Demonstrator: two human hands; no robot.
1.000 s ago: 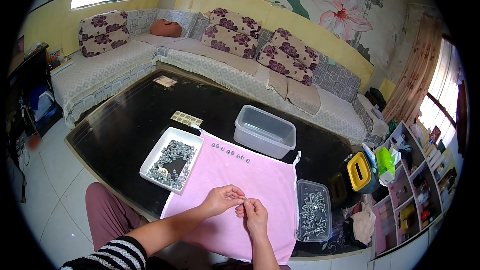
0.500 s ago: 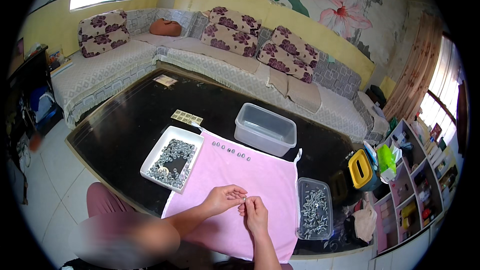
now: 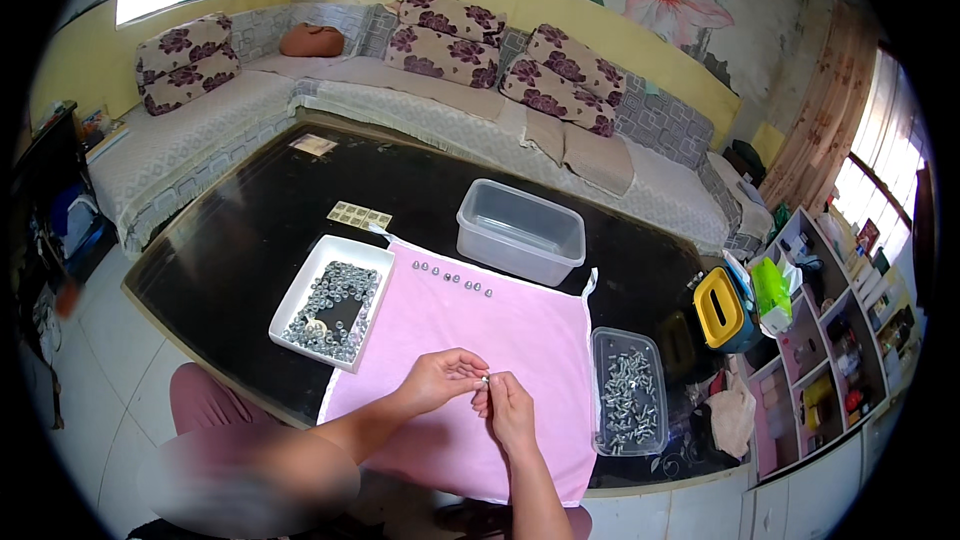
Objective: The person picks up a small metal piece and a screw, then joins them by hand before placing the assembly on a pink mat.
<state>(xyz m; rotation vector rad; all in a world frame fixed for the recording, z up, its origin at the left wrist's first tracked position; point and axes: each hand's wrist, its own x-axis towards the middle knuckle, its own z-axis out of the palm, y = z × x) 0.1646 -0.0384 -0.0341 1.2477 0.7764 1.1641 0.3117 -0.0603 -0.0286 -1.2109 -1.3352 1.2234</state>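
Observation:
Over the pink cloth (image 3: 450,325), my left hand (image 3: 442,380) and my right hand (image 3: 513,418) meet fingertip to fingertip. Both are closed, pinching one small shiny metal fastener (image 3: 486,378) between them; the fingers hide most of it, so I cannot tell whether it is one part or two. Along the cloth's far edge stands a row of several small metal fasteners (image 3: 447,278). To the left, a white tray (image 3: 280,325) holds many round metal nuts (image 3: 343,290). A clear plastic tray (image 3: 657,410) of loose metal screws (image 3: 628,390) sits to the right.
An empty clear plastic box (image 3: 520,252) stands beyond the cloth on the black table (image 3: 230,250). Behind the nut tray lies a sheet of small squares (image 3: 360,215). A yellow-lidded container (image 3: 720,310) and a shelf unit (image 3: 800,360) are at the right; a sofa (image 3: 420,105) lines the back.
The whole view has shifted slightly, so the table and trays sit a little higher and farther left in it. My hands stay together on the fastener, with only small finger movement.

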